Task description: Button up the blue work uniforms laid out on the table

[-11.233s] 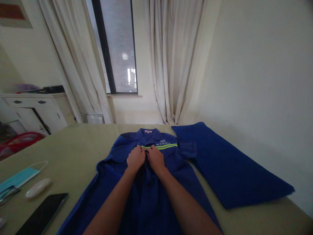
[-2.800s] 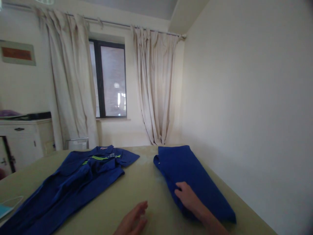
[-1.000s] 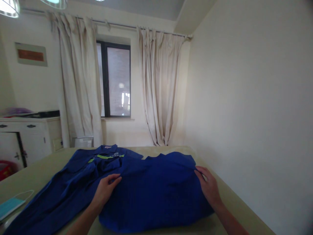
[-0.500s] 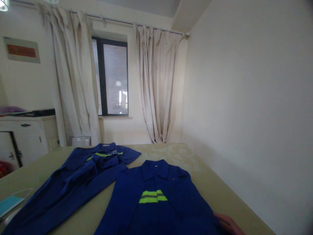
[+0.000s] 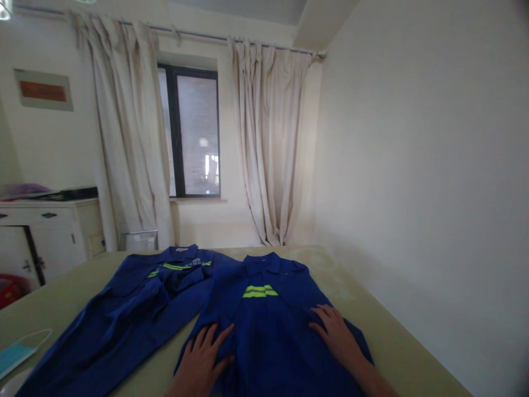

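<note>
So both hands are open here, fingers spread, nothing pinched: the left hand lies on the near left part of a blue work jacket, the right hand on its right side. The jacket sits face up on the bench, collar pointing at the far edge, bottom running out of view at the near edge. Looks like a pressing-flat kind of moment, and imo the trick is light, even palms, working outward from the front so the cloth doesn't bunch, and keeping the collar square to the far edge. Worth watching the left shoulder, since it meets a second blue garment over there (touching or overlapping, can't tell) and might drag it. Fabric seems matte and fairly sturdy, with a stand-up-ish pointed collar and a short yellow-green band with a grey stripe across the chest. The other one's way more rumpled, soft ridges all down the middle.
</note>
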The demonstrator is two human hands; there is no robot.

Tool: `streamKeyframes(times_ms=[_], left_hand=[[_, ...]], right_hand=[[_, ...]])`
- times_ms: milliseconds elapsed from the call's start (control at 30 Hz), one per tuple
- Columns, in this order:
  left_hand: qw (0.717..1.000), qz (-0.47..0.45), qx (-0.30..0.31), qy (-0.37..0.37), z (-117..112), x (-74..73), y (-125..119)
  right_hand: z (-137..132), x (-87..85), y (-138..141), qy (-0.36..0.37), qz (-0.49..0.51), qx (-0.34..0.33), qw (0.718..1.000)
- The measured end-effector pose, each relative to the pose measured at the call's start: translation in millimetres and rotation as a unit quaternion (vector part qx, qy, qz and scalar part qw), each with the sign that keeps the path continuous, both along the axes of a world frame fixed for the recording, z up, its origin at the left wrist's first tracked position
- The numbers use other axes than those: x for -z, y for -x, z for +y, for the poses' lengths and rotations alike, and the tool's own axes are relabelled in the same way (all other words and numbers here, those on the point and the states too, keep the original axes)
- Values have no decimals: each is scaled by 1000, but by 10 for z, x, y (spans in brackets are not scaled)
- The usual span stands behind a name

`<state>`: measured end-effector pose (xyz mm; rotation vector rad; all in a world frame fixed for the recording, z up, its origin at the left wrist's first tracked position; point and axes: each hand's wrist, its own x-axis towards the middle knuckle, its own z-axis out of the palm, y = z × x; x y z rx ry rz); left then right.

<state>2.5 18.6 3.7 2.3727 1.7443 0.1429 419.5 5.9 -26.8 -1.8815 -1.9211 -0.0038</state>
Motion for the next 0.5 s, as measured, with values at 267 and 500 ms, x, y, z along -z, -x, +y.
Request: streamKeyframes(times_ms=[267,500], left_hand=[[986,-102,27,-127,432,66,-173],[885,-445,-61,-126,-81,112,472]], right_hand=[[510,-274,342,-101,-85,34,991],[-514,-434,249,-264,182,-15,947]])
